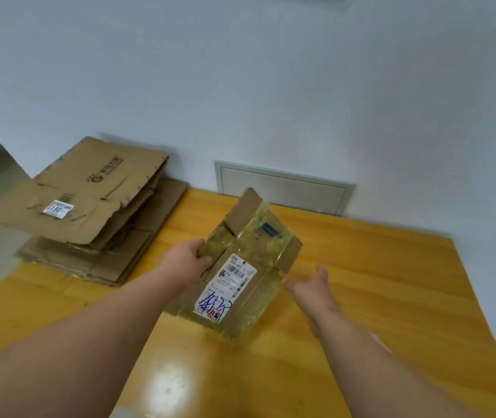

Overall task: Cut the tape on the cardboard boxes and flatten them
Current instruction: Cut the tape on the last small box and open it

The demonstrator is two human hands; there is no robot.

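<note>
While the orange-yellow wooden desk point(376, 297) fills most of the lower view, it stands pushed against a plain white wall point(271, 86), and a pale rectangular access panel point(283, 188) is set low in that wall just behind the desk's far edge. A bright glare spot lies on the wood near the front edge. To the left, a stack of flattened cardboard boxes point(90, 212) rests on the far left corner of the desk, overhanging it; the top sheet carries a printed logo and a small white sticker. Pale floor shows beyond the stack and at the lower right corner.

Near the middle of the desk sits a small cardboard box point(240, 267) wrapped in glossy yellowish tape, tilted up on its near edge, with a white shipping label point(228, 285) facing upward and blue handwriting scrawled across the label's lower part. The left hand point(186, 260) grips the box's left edge, thumb on top and fingers curled around it. The right hand point(310, 288) is at the box's right side with fingers loosely extended; whether they touch the cardboard cannot be told because of motion blur. The label's print is too small to read, and the box's underside is hidden.
</note>
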